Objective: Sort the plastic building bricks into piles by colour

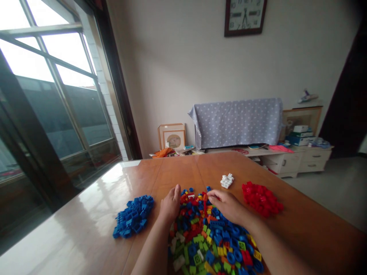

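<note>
A large mixed pile of toy bricks in blue, green, red, orange, yellow and white lies between my forearms. My left hand rests at the pile's far left edge, its fingers extended and nothing visible in it. On the other side, my right hand reaches over the pile with its fingers bent. A red toy brick shows at its fingertips. Blue bricks form a separate heap left of my left hand. Beyond my right hand are a heap of red bricks and a small cluster of white bricks.
The brown wooden table carries all the bricks. Past its far edge stands a low white cabinet, with a grey patterned cloth over something on it. Framed pictures lean against the wall. Glass doors are on the left.
</note>
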`<state>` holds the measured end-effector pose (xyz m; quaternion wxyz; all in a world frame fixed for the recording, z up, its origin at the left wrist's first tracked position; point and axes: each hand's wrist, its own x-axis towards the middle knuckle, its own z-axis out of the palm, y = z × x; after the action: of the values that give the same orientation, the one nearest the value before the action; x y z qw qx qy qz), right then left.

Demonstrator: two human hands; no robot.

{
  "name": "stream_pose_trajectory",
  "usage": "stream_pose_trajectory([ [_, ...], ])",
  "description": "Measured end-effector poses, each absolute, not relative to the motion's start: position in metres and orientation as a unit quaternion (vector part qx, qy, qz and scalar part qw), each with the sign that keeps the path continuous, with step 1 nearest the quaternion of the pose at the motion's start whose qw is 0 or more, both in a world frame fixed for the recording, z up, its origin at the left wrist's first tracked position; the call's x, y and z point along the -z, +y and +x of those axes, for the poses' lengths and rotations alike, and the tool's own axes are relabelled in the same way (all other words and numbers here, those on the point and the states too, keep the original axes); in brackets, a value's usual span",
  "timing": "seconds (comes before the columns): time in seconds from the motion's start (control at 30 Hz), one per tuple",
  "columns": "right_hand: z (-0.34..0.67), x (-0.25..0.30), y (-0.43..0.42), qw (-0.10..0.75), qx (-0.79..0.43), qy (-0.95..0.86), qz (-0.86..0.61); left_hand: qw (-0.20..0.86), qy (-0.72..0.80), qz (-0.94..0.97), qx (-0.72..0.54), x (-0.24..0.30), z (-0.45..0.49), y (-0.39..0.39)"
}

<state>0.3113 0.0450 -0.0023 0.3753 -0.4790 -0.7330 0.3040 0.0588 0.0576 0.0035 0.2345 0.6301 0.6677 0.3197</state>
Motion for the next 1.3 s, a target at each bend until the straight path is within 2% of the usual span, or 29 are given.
stream_pose_trajectory([
  [0.13, 0.306, 0.001, 0.040, 0.358, -0.268, -0.754, -0.482, 0.260, 0.668, 0.641, -0.276, -0.002, 0.063, 0.057],
  [0.37, 0.307, 0.002, 0.041, 0.365, -0.251, -0.763, -0.471, 0.369, 0.520, 0.684, -0.354, -0.010, 0.083, 0.040],
  [0.8, 0.311, -0.006, 0.039, 0.388, -0.228, -0.764, -0.463, 0.405, 0.421, 0.727, -0.360, -0.032, 0.110, 0.010],
  [1.3, 0.307, -0.016, 0.033, 0.422, -0.269, -0.745, -0.441, 0.555, 0.337, 0.618, -0.442, -0.040, 0.110, -0.002],
])
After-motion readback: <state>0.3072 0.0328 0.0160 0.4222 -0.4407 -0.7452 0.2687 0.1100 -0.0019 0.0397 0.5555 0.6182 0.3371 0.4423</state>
